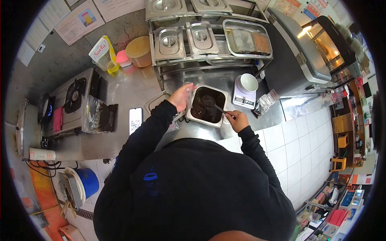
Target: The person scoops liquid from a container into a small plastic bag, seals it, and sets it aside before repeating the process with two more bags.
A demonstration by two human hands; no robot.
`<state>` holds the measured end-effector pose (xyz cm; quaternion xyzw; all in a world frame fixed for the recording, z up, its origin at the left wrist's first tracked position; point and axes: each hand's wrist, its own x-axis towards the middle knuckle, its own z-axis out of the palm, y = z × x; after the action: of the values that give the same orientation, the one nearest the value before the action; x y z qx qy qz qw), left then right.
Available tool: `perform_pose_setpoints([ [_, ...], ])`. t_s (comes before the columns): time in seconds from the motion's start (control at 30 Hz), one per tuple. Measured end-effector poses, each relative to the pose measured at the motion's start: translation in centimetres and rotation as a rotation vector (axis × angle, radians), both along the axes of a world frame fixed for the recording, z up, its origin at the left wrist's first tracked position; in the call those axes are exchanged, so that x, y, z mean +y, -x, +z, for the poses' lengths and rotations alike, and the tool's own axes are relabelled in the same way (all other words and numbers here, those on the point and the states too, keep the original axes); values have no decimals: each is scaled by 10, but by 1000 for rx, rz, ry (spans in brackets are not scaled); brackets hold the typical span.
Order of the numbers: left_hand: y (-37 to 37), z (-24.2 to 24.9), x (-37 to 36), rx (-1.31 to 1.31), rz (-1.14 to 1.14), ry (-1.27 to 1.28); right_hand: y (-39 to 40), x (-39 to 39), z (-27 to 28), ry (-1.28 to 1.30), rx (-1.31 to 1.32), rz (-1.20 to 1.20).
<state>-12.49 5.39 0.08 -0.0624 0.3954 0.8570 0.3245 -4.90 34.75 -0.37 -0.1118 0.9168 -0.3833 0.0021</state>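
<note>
A deep steel pan (220,123) with dark brown liquid stands on the counter in front of me. My right hand (237,121) grips the handle of a ladle (208,101), whose bowl lies in the liquid. At the pan's left rim, my left hand (181,98) pinches what looks like a clear plastic bag (189,95); its lower part is hard to make out. Partly behind my left forearm lies a steel lid (155,102). To the right of the pan, a white bowl (248,83) rests on a digital kitchen scale (244,100).
Beyond the pan, a steel rack (161,72) carries several lidded pans. A phone (136,120) lies left of my arm. Farther left is a gas stove (74,100) with a lit flame. Plastic packets (266,102) sit beside the scale, near a dark oven (289,56).
</note>
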Motion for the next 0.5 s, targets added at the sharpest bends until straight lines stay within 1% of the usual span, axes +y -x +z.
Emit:
perform_pose_setpoints([
  [0.03, -2, -3, 0, 129, 27, 80, 1, 0, 7, 19, 13, -12],
  [0.13, -15, 7, 3, 621, 97, 511, 3, -2, 23, 61, 74, -27],
  [0.17, -14, -4, 2, 923, 173, 765, 2, -2, 30, 68, 97, -38],
  [0.27, -31, 10, 12, 1162, 340, 924, -1, -4, 38, 69, 111, -48],
  [0.33, -36, 9, 17, 1221, 346, 915, -1, -3, 36, 48, 69, -45],
  [0.37, -39, 8, 19, 1247, 349, 910, -2, -2, 35, 52, 89, -49],
  [0.47, -44, 8, 27, 1275, 335, 1016, -3, -2, 43, 73, 145, -62],
  [0.5, -44, 8, 29, 1253, 331, 1024, -5, -5, 53, 87, 159, -69],
])
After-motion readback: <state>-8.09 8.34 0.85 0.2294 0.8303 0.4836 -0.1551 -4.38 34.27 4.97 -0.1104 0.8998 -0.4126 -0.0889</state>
